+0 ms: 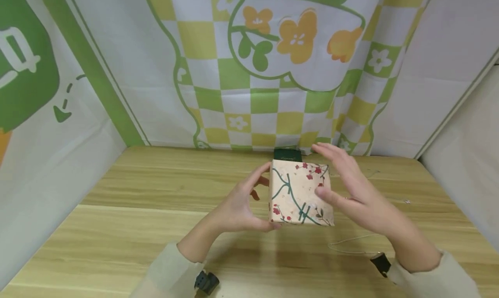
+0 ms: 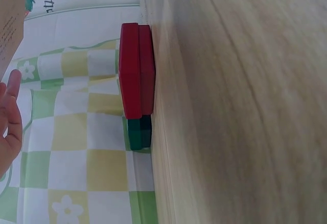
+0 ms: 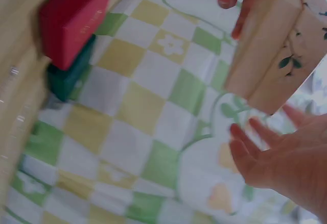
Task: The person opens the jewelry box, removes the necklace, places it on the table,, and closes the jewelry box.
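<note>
A cream box [image 1: 298, 194] with red blossoms and dark green branches is held up over the table. My left hand [image 1: 239, 205] grips its left side, thumb along the lower edge and fingers around the back. My right hand [image 1: 354, 189] is spread at the box's right side, fingers extended, its thumb overlapping the patterned face. From the right wrist, the right hand [image 3: 286, 155] shows with fingers loosely extended near a corner of the box [image 3: 271, 45]. Behind are a red box [image 2: 137, 71] and a dark green box [image 1: 287, 155]; the cream box hides the red one from the head view.
A wooden table [image 1: 156, 228] meets a checkered, flowered curtain [image 1: 265, 103] at the back, with pale fabric walls on both sides. A thin white cord [image 1: 347, 251] and a small scrap [image 1: 406, 201] lie at the right. Black devices [image 1: 206, 282] hang by both cuffs.
</note>
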Tool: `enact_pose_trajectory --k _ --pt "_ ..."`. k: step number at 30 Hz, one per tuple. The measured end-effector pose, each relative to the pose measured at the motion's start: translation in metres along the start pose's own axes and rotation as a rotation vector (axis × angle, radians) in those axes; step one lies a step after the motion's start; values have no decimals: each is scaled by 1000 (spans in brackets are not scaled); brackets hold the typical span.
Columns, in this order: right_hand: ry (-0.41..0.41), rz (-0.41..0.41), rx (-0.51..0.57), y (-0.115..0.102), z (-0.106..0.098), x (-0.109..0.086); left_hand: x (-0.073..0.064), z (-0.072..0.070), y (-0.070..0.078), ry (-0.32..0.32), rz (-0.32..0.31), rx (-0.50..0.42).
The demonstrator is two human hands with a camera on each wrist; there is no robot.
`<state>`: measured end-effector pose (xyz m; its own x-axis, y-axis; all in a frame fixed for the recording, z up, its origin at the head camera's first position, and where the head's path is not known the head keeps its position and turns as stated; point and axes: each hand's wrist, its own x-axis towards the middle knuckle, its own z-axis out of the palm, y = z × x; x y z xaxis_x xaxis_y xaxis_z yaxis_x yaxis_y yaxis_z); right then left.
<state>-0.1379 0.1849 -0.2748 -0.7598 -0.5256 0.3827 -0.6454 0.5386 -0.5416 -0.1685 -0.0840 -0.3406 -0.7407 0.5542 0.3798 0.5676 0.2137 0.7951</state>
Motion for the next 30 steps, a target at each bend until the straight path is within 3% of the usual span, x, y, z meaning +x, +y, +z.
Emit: enact_pose_trajectory --k 6,8,11,15,20,27,30 --pt "-137 286 459 18 5 -7 -1 1 -1 -1 -5 9" --pt "-174 327 583 22 10 -9 0 2 -2 -12 -21 9" --pt "-165 349 700 27 16 -10 2 4 -3 -35 -65 5" --pt "-107 366 746 32 20 -9 4 5 -4 -103 -146 -19" --pt "-94 387 749 36 21 -9 4 2 -5 -211 -225 -96" --pt "-98 391 724 41 24 -9 4 2 -8 -156 -280 -254" --pt "-96 392 704 42 27 -8 3 3 -8 -138 -308 -278"
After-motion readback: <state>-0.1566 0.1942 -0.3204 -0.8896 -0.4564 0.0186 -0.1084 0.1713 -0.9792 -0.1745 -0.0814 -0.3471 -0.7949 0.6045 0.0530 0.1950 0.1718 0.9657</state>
